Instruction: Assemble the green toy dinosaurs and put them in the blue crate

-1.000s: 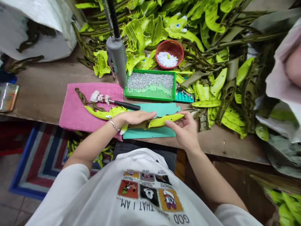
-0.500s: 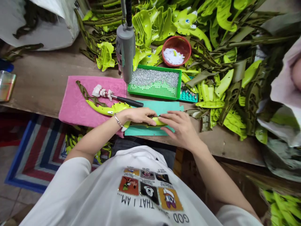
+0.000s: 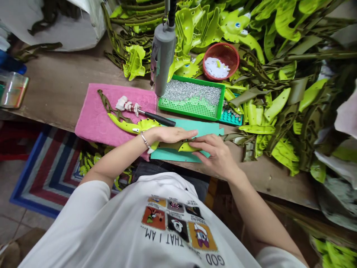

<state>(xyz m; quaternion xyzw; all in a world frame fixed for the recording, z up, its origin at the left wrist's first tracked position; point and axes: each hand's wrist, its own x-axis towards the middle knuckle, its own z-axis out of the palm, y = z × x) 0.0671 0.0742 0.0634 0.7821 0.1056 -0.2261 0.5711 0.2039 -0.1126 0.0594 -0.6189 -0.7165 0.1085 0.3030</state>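
Observation:
A long toy of lime-green and olive plastic lies across the pink towel and the teal mat. My left hand rests flat over its middle with the fingers stretched out to the right, hiding part of it. At the toy's right end, the bent fingers and thumb of my right hand close on the green tip. Just behind the toy is a hand tool with a black handle, metal shaft and cloth-wrapped head.
A grey electric screwdriver hangs above a green tray of small metal screws. Behind it is a red basket with white pieces. Heaps of green and olive plastic parts cover the right and back of the bench.
My left fingers have straightened and lifted off the green tip, which shows more now. My right hand stays at the toy's end. The whole view has shifted slightly.

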